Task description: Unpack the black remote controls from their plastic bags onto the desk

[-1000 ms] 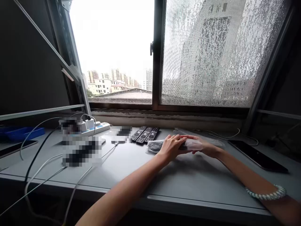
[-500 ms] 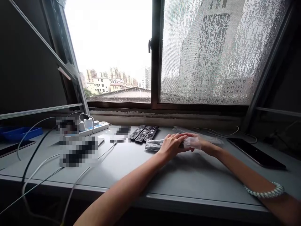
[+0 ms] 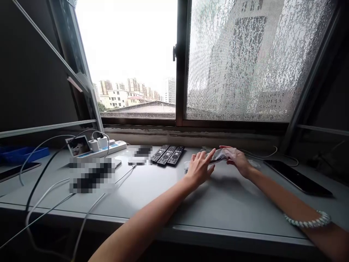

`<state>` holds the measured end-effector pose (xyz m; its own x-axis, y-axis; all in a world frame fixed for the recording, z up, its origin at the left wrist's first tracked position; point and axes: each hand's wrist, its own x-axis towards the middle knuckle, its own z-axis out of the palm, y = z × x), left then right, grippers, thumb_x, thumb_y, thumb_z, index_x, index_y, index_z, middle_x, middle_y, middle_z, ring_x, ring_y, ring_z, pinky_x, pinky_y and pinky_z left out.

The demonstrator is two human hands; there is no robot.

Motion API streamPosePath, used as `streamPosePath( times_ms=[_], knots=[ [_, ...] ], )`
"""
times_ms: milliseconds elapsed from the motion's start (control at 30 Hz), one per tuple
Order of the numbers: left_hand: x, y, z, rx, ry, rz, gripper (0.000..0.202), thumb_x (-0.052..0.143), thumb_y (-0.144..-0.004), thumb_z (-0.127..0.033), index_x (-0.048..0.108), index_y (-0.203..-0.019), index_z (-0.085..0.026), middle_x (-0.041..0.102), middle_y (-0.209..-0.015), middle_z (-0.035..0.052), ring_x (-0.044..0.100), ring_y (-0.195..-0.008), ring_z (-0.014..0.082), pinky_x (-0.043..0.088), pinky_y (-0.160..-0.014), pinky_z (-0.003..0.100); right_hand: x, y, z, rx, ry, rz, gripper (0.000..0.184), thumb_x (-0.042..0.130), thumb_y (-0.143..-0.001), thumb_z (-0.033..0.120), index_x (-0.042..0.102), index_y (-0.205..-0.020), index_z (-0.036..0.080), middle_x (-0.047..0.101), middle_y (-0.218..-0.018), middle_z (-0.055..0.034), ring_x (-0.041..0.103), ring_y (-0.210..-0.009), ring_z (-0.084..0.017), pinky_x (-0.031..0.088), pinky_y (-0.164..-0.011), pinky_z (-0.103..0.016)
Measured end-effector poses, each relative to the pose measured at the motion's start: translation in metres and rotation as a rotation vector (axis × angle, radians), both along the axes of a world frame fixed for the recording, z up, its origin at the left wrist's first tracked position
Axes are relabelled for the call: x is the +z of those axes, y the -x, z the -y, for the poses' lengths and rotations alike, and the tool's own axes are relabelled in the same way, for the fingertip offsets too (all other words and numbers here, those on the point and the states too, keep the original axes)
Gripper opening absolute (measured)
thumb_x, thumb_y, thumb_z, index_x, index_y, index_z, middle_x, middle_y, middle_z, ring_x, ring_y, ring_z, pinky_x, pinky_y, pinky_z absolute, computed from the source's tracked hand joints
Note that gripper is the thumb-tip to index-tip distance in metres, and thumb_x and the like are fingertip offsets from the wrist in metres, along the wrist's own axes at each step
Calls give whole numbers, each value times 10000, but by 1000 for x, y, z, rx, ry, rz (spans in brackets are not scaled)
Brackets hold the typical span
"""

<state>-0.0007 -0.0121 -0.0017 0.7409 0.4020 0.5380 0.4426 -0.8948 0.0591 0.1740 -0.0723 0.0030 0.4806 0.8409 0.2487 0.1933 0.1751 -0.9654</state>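
A clear plastic bag (image 3: 230,153) with a dark, long object inside, apparently a remote control, is tilted up off the table at its right end. My right hand (image 3: 241,162) pinches that end. My left hand (image 3: 199,166) rests over the bag's left part with fingers spread, and covers much of it. Left of my hands, three black remote controls lie side by side: the left one (image 3: 160,153), the middle one (image 3: 167,155) and the right one (image 3: 176,155). More loose plastic shows just behind my right wrist.
On the right of the grey table (image 3: 152,193) lies a dark tablet (image 3: 298,178). A white power strip (image 3: 117,146) with plugs and cables stands at the left, near a blue tray (image 3: 27,155). Blurred patches hide some items there. Cables hang over the front edge.
The bag has shifted right and its right end has risen. My left hand has opened its fingers and parted from my right hand, which has drawn slightly right.
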Motion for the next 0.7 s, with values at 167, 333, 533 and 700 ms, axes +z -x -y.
streamPosePath(
  times_ms=[167, 333, 533, 700],
  knots=[
    [-5, -1, -2, 15, 28, -35, 501, 442, -849, -344, 333, -1326, -234, 474, -1244, 93, 428, -1143, 242, 325, -959, 409, -8, -14, -8, -182, -112, -83, 318, 621, -674, 322, 598, -982, 250, 558, -786, -18, 461, -594, -114, 499, -590, -259],
    [-5, 0, -2, 20, 42, -56, 485, 411, -854, -305, 345, -1319, -184, 483, -1242, 102, 433, -1148, 241, 318, -977, 397, -8, -10, -7, -14, -11, -150, 327, 651, -657, 302, 574, -967, 236, 559, -767, -8, 485, -620, -103, 478, -573, -213],
    [-3, 2, -8, 58, 26, -124, 482, 355, -876, -247, 311, -1354, -208, 474, -1251, 109, 464, -1116, 267, 366, -924, 403, -5, -2, -4, 143, 59, -68, 323, 563, -684, 346, 569, -989, 241, 593, -824, -52, 494, -639, -155, 389, -474, -265],
    [-5, 2, -8, 38, 51, -175, 442, 388, -861, -267, 409, -1291, -167, 539, -1158, 111, 511, -1050, 245, 366, -925, 393, -6, -17, -4, 10, 64, 58, 351, 441, -737, 389, 585, -1022, 242, 583, -831, -79, 444, -541, -146, 289, -443, -300]
  ],
)
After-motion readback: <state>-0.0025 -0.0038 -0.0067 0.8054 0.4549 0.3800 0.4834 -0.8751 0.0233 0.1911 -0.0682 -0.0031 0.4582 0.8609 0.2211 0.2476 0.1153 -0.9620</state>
